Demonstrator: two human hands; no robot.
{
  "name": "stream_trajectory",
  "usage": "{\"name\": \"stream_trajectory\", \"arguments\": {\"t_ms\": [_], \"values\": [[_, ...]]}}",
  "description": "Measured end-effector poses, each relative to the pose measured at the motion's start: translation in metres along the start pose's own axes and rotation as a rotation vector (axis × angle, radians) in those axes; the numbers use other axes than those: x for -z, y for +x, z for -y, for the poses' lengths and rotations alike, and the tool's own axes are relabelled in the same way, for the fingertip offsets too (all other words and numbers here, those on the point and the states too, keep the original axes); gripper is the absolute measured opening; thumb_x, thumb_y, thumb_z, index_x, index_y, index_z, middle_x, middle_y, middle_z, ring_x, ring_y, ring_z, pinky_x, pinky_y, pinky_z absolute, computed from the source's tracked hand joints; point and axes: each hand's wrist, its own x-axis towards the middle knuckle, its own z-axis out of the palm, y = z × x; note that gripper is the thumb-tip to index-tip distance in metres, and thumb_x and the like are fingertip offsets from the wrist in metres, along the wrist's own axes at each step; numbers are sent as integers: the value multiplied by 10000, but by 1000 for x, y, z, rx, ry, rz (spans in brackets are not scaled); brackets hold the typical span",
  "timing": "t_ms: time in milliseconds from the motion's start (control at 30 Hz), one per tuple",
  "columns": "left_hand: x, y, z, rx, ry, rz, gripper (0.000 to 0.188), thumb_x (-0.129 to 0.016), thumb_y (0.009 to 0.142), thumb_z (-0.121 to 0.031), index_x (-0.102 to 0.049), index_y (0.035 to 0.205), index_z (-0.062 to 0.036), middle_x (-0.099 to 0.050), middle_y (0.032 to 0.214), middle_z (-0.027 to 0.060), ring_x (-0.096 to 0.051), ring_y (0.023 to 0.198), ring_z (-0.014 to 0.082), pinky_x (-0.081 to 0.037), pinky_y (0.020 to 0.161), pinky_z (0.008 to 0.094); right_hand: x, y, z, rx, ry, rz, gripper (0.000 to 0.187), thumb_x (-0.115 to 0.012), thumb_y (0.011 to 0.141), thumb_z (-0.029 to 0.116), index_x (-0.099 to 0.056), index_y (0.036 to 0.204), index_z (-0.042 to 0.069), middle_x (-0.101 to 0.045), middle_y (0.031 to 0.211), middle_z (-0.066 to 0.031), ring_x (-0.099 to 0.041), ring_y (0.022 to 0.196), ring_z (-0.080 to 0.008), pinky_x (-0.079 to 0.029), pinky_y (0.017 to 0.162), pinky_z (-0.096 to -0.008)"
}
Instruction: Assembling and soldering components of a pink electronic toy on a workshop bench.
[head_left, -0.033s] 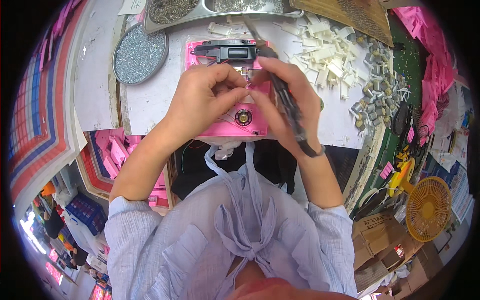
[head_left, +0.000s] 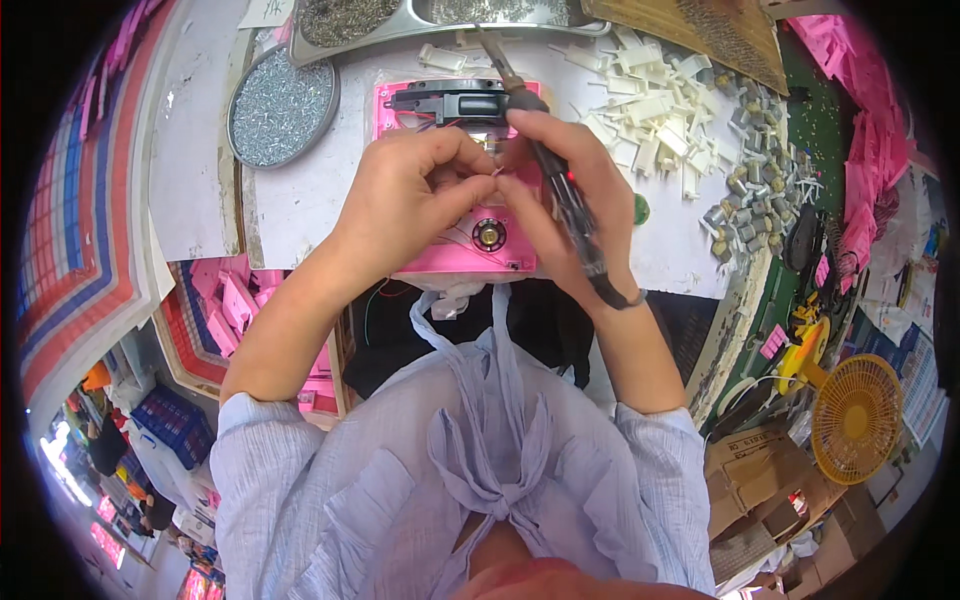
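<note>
A pink plastic housing lies on the table in front of me, fitted with a black part at its far end and a small round speaker at its near end. Over its middle, my left hand is closed, thumb and forefinger pinching what looks like a thin wire end. My right hand grips a soldering iron with a dark handle and a small red light, its metal tip pointing away from me. The right fingertips meet the left ones at the wire. Both hands hide the housing's centre.
Left stands a round dish of small screws. Metal trays of small parts line the back. White plastic pieces and small motors are heaped right. A green round thing sits beside my right hand. A yellow fan stands lower right.
The soldering iron has shifted slightly, its tip swinging a little left and away. My right hand has moved slightly left, showing more of the green round thing. The left hand stays nearly still.
</note>
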Motion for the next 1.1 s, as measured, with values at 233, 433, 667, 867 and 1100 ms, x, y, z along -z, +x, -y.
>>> {"name": "stream_trajectory", "arguments": {"t_ms": [233, 433, 667, 867, 1100], "values": [[0, 1, 3, -54, -9, 4, 93, -756, 867, -30, -709, 928, 21, -722, 786, 108, -687, 683, 163, -541, 648, 304, 1, -5, -8, 123, -157, -21, 468, -732, 787, -103, -683, 1221, 65, -642, 924, -120, -674, 807, -250, -544, 734, -325], [6, -8, 9, -299, 214, 124, 125, -728, 847, 16, -685, 961, -13, -641, 977, 92, -649, 861, 237, -529, 749, 315, 62, -24, 7, 129, -139, 61, 342, -752, 814, -23, -686, 1149, -11, -674, 881, -116, -646, 757, -180, -500, 667, -283], [13, -8, 8, -366, 356, 208, 190, -727, 798, 32, -634, 950, -35, -615, 1112, 98, -662, 957, 299, -549, 803, 360, 80, -39, 7, -41, 96, 198, 213, -735, 802, 44, -694, 1003, -15, -707, 874, -99, -618, 633, -126, -471, 590, -246], [13, -6, 9, -406, 368, 215, 152, -720, 826, -33, -622, 941, -22, -611, 1120, 98, -651, 971, 316, -551, 779, 418, 72, -29, 3, -38, 83, 290, 202, -729, 787, 34, -696, 984, 5, -693, 821, -77, -601, 596, -114, -461, 569, -247], [14, -6, 10, -421, 383, 235, 233, -751, 778, 15, -622, 968, -28, -623, 1110, 102, -658, 962, 314, -553, 778, 386, 66, -25, 3, -51, 88, 300, 194, -725, 781, 38, -695, 971, 14, -670, 756, -63, -578, 555, -105, -443, 548, -248]]}}
